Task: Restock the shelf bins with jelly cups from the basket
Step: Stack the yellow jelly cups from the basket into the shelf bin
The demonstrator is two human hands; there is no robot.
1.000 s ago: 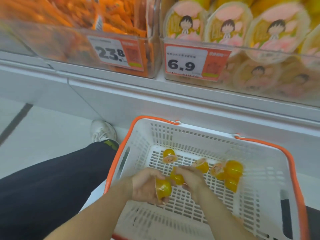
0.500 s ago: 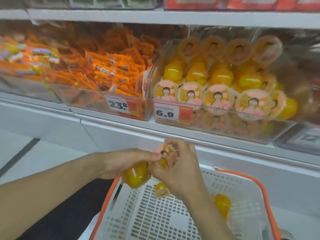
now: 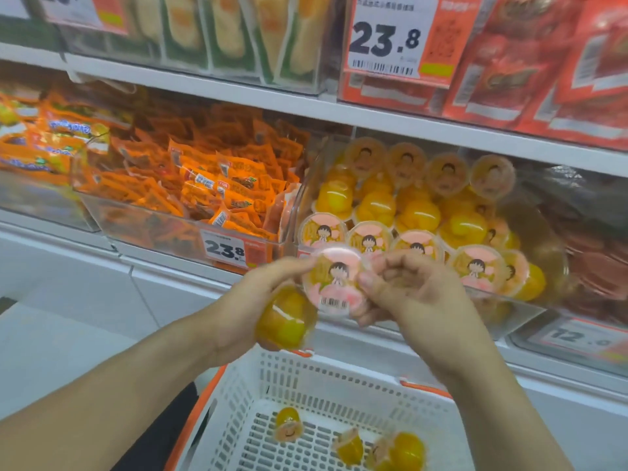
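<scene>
Gripping a yellow jelly cup in curled fingers, the left hand also touches the rim of a second cup. The right hand pinches that second cup, its cartoon lid facing the camera. Both hands hover just before the clear shelf bin stocked with matching cups. Below, the white basket with orange rim holds a few loose cups. An orange-snack bin sits left.

Above the hands, an upper-shelf price tag reads 23.8; left of them, the orange-snack bin's tag reads 23.8; a blurred tag to the right shows 12.
</scene>
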